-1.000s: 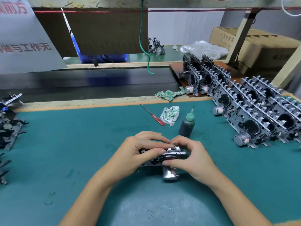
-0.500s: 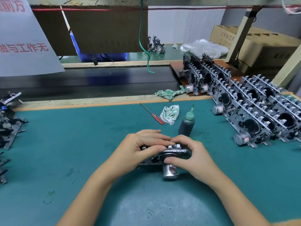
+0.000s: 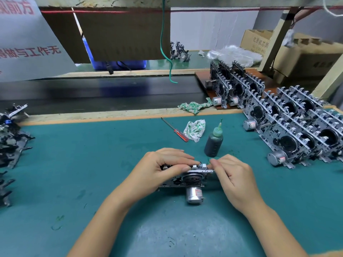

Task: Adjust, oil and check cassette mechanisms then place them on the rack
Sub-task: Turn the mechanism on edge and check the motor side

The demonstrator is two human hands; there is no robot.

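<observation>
One cassette mechanism [image 3: 187,178] lies on the green worktop [image 3: 92,154] directly in front of the person, between the two hands. Its long axis runs left to right across the view, and its round silver motor [image 3: 194,195] points back toward the person.

Left hand [image 3: 163,167]: curled over the left and upper part of the mechanism, fingers laid along the top edge, thumb pressed against the near face. It is clamped on the unit and appears to be steadying it.

Right hand [image 3: 232,177]: at the right end of the mechanism, thumb and forefinger drawn together at the upper right corner of the frame. Whether they pinch a small part there or only touch it cannot be told; the remaining fingers are loosely curled.

Both hands are in contact with or just beside the unit, so neither has to reach. In my judgement the step in hand is adjustment or checking.

The oil bottle [image 3: 213,143] stands upright just beyond the right hand, nearer to it than to the left, so that hand is better placed to take it. A red-handled screwdriver [image 3: 175,129] and a rag [image 3: 194,129] lie beyond the bottle.

Rows of finished mechanisms [image 3: 300,127] stand on edge to the right, well apart from the unit in hand; placing would call for a move rightward and away. More mechanisms [image 3: 11,138] lie at the left edge of the worktop.
</observation>
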